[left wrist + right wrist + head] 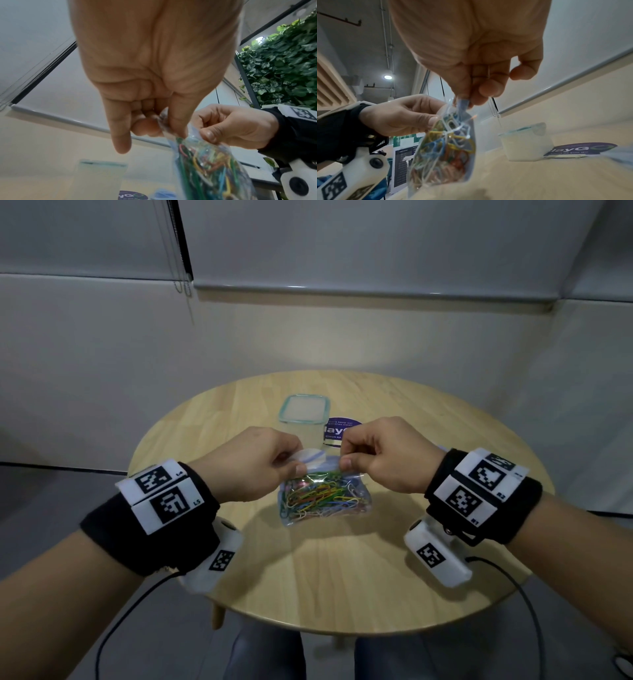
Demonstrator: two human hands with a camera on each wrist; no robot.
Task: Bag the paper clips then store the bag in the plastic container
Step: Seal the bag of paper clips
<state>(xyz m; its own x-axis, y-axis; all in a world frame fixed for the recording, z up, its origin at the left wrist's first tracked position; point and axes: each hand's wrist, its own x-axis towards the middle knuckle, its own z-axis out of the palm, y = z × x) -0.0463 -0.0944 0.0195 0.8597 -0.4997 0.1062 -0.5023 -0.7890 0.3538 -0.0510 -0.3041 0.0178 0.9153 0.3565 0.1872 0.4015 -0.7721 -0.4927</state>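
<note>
A clear zip bag full of coloured paper clips hangs just above the round wooden table. My left hand pinches the bag's top left corner. My right hand pinches its top right corner. In the left wrist view the bag hangs below my left thumb, with the right hand beside it. In the right wrist view the bag hangs from my right fingertips. The plastic container, clear with a teal rim, stands behind the bag, uncovered.
A purple round sticker lies on the table to the right of the container. A piece of something blue shows at the right edge of the right wrist view. Grey walls and window blinds stand behind the table.
</note>
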